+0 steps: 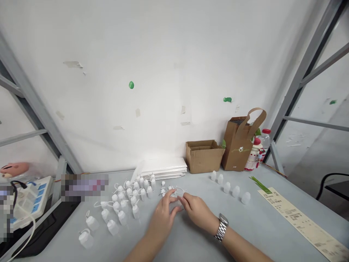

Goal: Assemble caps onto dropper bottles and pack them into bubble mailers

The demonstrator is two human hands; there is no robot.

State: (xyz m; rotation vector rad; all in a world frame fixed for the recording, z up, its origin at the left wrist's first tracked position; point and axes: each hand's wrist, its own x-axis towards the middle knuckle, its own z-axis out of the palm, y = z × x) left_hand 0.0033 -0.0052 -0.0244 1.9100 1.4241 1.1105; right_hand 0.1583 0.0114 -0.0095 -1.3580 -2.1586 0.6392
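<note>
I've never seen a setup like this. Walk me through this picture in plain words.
There is no robot here: a camera worn on a person's head looks forward and down at their own bare hands. The left hand and right hand meet over a grey table, fingertips around a small pale thing too hidden to name. Many small white bottles with loops stand to the left, five small pale pieces to the right. Behind are a cardboard box and brown bag.
</note>
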